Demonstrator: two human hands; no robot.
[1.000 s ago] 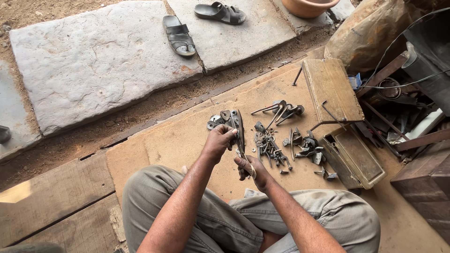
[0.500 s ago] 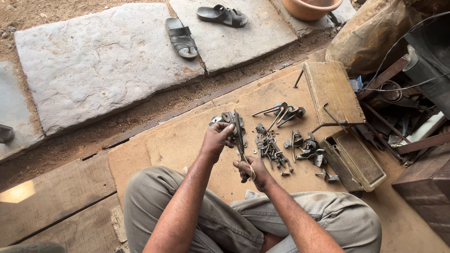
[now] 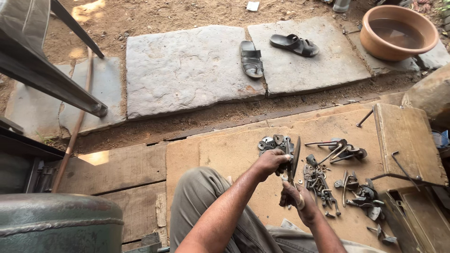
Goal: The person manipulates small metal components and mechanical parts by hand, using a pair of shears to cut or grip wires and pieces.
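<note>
Head view: the left hand (image 3: 271, 162) is clenched around the upper part of a long dark metal blade-like tool (image 3: 294, 157), and the right hand (image 3: 294, 199) grips its lower end, fingers wrapped shut. What exactly the tool is cannot be made out (its middle is covered by both fists). It stands nearly upright over the flat brown board (image 3: 225, 150) on the ground, at about 5 o'clock in the frame.

Just behind the left hand, at its 12 o'clock, lies a small heap of dark metal discs and washers (image 3: 273, 142), partly hidden by the knuckles. At 3 o'clock from the hands a scatter of rusty bolts, hooks and metal fittings (image 3: 337, 182) spreads across the board; single pieces are too small to tell apart. An open wooden box (image 3: 408, 140) sits at the right edge, cut off by the frame.

The board is bare at 9 o'clock of the hands. Beyond its far edge lie grey stone slabs (image 3: 187, 70) carrying two dark sandals (image 3: 272, 49) and, at 1 o'clock, a terracotta basin (image 3: 398, 30).
</note>
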